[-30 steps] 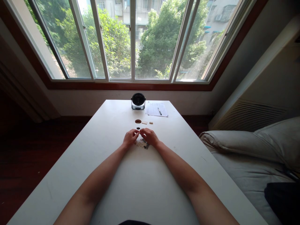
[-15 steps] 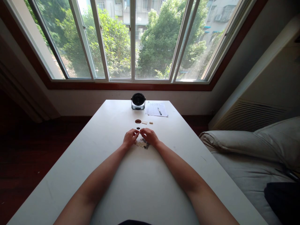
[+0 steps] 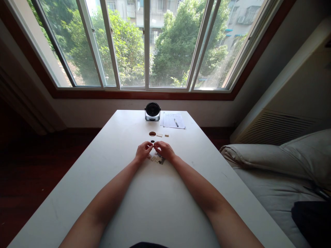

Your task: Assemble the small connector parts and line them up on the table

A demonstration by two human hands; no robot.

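Note:
My left hand (image 3: pixel 143 151) and my right hand (image 3: pixel 164 150) meet fingertip to fingertip over the white table (image 3: pixel 152 199). Both are closed in a pinch on something too small to make out. Beneath and between them lies a loose pile of small beige and dark grey pieces (image 3: pixel 156 158), partly covered by the right hand. Just past the fingertips is a small dark round item (image 3: pixel 152 141). Farther off, two small beige studded pieces lie side by side: a larger studded piece (image 3: pixel 159 135) and a smaller studded piece (image 3: pixel 167 135).
A round hole (image 3: pixel 152 134) opens in the tabletop beyond my hands. At the far edge stands a small black round device on a stand (image 3: pixel 152 111). Right of it lie paper sheets (image 3: pixel 169 121) with a pen (image 3: pixel 176 122) on top. A grey sofa (image 3: pixel 269 179) flanks the table's right side.
My fingertips have shifted very slightly while staying together in the same place. The pile, the studded pieces and the other things on the table look unmoved.

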